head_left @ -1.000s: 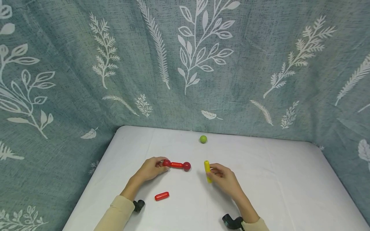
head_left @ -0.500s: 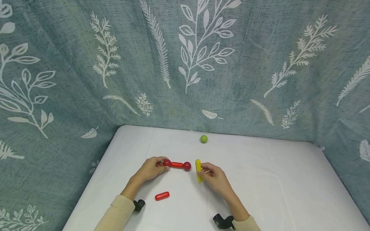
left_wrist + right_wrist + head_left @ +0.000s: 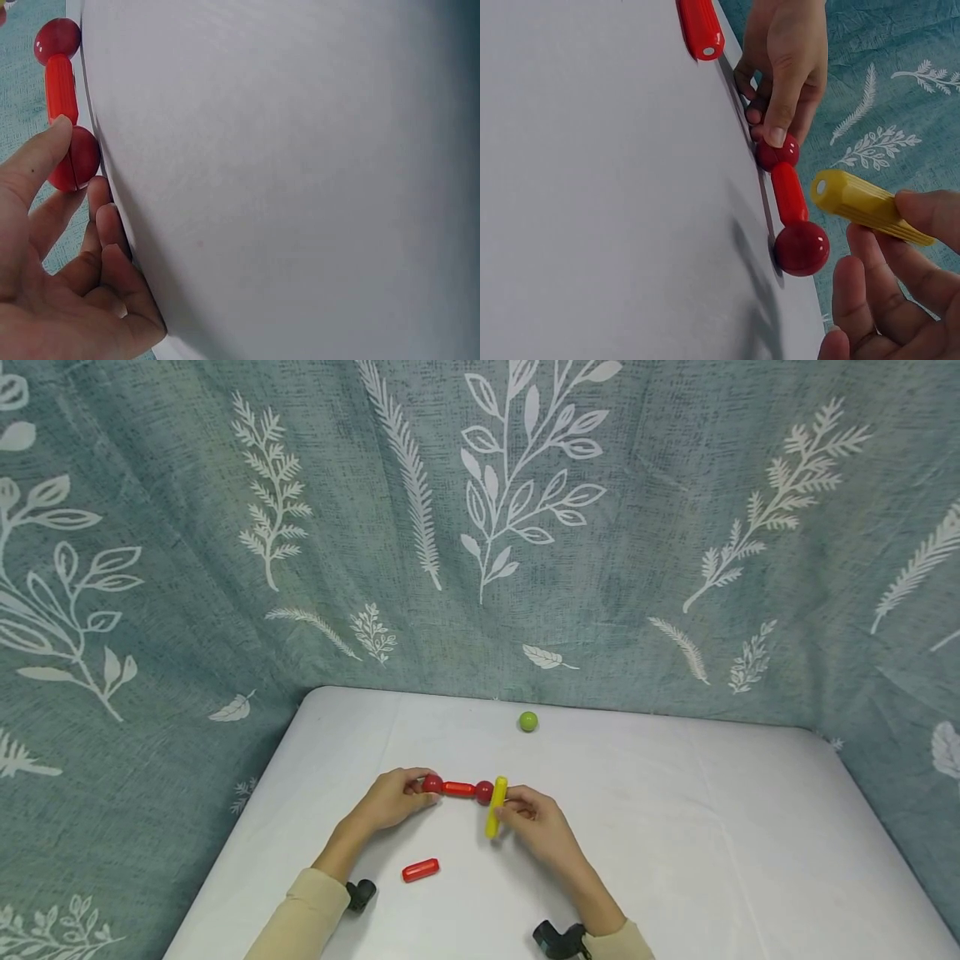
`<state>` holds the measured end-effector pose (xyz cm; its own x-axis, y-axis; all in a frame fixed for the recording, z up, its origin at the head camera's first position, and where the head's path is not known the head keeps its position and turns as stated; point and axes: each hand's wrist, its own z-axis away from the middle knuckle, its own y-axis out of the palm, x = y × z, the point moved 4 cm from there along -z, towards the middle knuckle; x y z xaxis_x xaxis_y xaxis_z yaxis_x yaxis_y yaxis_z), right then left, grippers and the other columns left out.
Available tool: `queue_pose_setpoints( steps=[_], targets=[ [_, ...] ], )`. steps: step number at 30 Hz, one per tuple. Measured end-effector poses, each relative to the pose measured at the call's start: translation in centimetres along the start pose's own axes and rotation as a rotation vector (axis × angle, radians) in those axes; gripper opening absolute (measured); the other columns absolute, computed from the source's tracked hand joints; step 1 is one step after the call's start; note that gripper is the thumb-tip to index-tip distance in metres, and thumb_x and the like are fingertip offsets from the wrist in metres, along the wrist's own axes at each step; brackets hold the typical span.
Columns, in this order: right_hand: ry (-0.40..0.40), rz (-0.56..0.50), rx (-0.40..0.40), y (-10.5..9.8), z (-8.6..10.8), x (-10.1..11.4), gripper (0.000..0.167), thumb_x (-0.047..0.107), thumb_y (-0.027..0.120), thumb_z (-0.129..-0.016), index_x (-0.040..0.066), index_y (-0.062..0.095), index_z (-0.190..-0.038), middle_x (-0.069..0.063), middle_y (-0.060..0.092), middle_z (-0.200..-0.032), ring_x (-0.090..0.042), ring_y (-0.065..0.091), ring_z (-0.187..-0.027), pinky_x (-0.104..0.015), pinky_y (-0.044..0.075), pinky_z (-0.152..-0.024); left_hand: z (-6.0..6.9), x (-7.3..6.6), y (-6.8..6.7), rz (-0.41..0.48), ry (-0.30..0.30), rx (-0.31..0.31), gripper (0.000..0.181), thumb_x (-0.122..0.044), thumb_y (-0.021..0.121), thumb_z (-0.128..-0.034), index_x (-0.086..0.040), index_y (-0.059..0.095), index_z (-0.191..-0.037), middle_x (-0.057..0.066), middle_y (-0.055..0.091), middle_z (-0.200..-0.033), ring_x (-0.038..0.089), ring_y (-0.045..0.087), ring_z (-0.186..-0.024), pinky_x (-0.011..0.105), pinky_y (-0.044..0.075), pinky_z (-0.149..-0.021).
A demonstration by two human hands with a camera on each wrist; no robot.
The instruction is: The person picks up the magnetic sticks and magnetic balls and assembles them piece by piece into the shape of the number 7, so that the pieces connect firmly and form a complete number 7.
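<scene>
Two dark red balls joined by a short red rod form a dumbbell shape (image 3: 459, 789) on the white table. My left hand (image 3: 395, 797) pinches its left ball (image 3: 85, 157) between thumb and fingers. A longer yellow rod (image 3: 496, 807) is pinched by my right hand (image 3: 542, 825); in the right wrist view this ribbed yellow rod (image 3: 866, 206) has a pale spot on its end face. In the head view it overlaps the edge of the right ball (image 3: 802, 248), but the right wrist view shows a gap between them.
A loose red rod (image 3: 420, 870) lies on the table nearer the person, between the forearms. A green ball (image 3: 528, 721) sits near the table's back edge. Behind the white table (image 3: 712, 827) hangs a green-blue leaf-patterned curtain (image 3: 600, 568).
My right hand has moved left with the yellow rod, up to the right ball in the head view. The rod's upper end now leans right instead of left. My left hand stays put.
</scene>
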<state>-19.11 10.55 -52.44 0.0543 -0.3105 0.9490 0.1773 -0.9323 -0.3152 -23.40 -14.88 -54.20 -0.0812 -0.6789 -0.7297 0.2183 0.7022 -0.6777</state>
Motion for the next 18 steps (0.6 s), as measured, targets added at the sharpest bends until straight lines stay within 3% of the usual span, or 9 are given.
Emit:
queue_pose_setpoints(
  steps=[5,11,18],
  targets=[
    [0.073,-0.059,-0.004,0.7,0.0,-0.1,0.02,0.01,0.072,-0.092,0.002,0.07,-0.111,-0.005,0.072,-0.091,-0.017,0.059,-0.08,-0.023,0.042,-0.066,0.0,-0.1,0.0,-0.003,0.0,-0.002,0.044,-0.024,0.079,-0.0882,-0.008,0.068,-0.127,-0.003,0.059,-0.081,0.014,0.052,-0.072,0.03,0.044,-0.062],
    [0.12,-0.111,0.008,1.2,0.1,-0.5,0.022,0.005,0.069,-0.093,-0.005,0.067,-0.112,-0.012,0.073,-0.093,-0.032,0.063,-0.083,-0.023,0.041,-0.063,-0.1,-0.1,0.0,0.003,-0.002,-0.002,0.043,-0.024,0.079,-0.0881,-0.008,0.068,-0.127,-0.003,0.059,-0.081,0.014,0.052,-0.072,0.03,0.044,-0.062],
    [0.142,-0.132,0.022,1.8,0.3,-1.1,0.027,0.017,0.073,-0.091,-0.001,0.068,-0.111,-0.005,0.074,-0.09,-0.022,0.063,-0.078,-0.024,0.044,-0.063,0.0,-0.2,0.0,-0.004,-0.01,0.0,0.044,-0.025,0.079,-0.0884,-0.008,0.068,-0.128,-0.002,0.059,-0.081,0.014,0.052,-0.073,0.029,0.043,-0.062]
  ],
)
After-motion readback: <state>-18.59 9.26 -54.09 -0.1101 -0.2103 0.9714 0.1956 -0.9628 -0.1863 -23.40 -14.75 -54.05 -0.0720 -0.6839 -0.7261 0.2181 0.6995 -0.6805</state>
